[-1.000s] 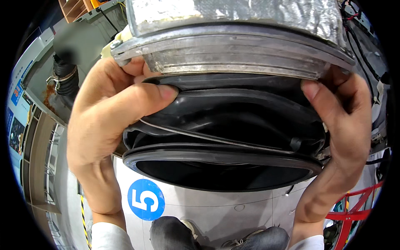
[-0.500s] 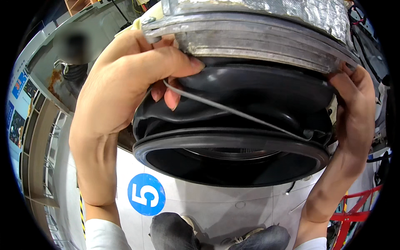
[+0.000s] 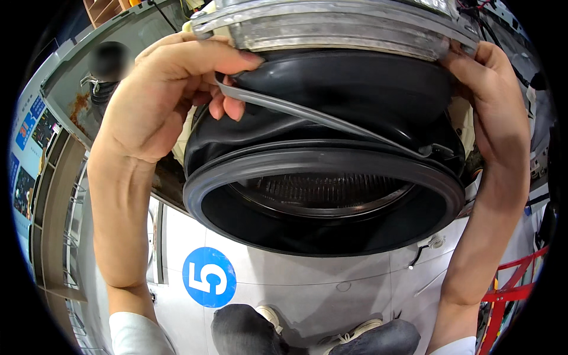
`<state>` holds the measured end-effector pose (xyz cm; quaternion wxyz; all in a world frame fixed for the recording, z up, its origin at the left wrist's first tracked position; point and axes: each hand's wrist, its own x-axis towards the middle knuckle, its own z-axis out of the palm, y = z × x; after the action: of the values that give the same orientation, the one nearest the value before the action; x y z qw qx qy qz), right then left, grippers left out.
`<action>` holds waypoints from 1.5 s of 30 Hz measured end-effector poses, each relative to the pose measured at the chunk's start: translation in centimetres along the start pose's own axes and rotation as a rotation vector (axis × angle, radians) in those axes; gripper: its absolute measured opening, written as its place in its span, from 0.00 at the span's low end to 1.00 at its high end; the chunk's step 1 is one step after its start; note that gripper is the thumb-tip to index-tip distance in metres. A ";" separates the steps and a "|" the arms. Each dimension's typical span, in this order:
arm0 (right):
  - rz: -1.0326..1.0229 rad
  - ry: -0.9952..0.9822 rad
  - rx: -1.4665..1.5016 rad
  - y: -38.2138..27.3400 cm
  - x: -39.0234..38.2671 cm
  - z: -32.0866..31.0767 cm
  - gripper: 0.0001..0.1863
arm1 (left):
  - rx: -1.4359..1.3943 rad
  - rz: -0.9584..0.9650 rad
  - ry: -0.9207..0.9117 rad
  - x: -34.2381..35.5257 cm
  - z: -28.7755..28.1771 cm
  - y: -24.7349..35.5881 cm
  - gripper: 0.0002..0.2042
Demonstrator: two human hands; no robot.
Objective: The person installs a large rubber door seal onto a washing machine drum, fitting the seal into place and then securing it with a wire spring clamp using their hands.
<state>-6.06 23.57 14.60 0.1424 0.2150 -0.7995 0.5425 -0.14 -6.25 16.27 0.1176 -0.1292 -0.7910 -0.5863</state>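
A black rubber door seal (image 3: 355,77) of a washing machine hangs under a grey ribbed rim (image 3: 343,29). Through its round opening shows the metal drum (image 3: 331,186). My left hand (image 3: 171,83) is closed at the seal's upper left edge, thumb pressing the rubber just under the rim, the other fingers curled below. A thin grey clamp band (image 3: 319,115) slants across the seal from those fingers down to its lower right side. At the right end of the rim my right hand (image 3: 488,77) grips the seal's edge; its fingertips are partly hidden.
Left stands a grey, rust-stained machine housing (image 3: 77,112) with a dark hose, beside shelving (image 3: 56,195). A red metal frame (image 3: 512,293) is at the lower right. Below lies a tiled floor (image 3: 278,278) with a round blue sticker (image 3: 209,277) and my shoes.
The rim, seal and both hands sit higher in the picture. More of the drum's inside shows through the opening. Both hands keep their places at the seal's edge.
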 end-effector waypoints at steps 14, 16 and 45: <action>-0.073 0.090 -0.200 -0.5 -0.2 0.5 0.13 | -0.060 -0.170 0.056 0.2 -1.0 0.6 0.14; -0.060 -0.128 -0.213 -0.9 0.9 -0.6 0.13 | -0.104 -0.181 0.071 0.6 -1.0 0.7 0.13; 0.016 0.083 -0.023 -1.6 -0.3 1.7 0.10 | -0.057 -0.120 -0.049 1.2 -1.3 -0.4 0.06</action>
<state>-5.02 21.50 15.12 0.1736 0.1844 -0.8008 0.5428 -1.35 -7.54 16.72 0.0591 -0.0989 -0.7830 -0.6113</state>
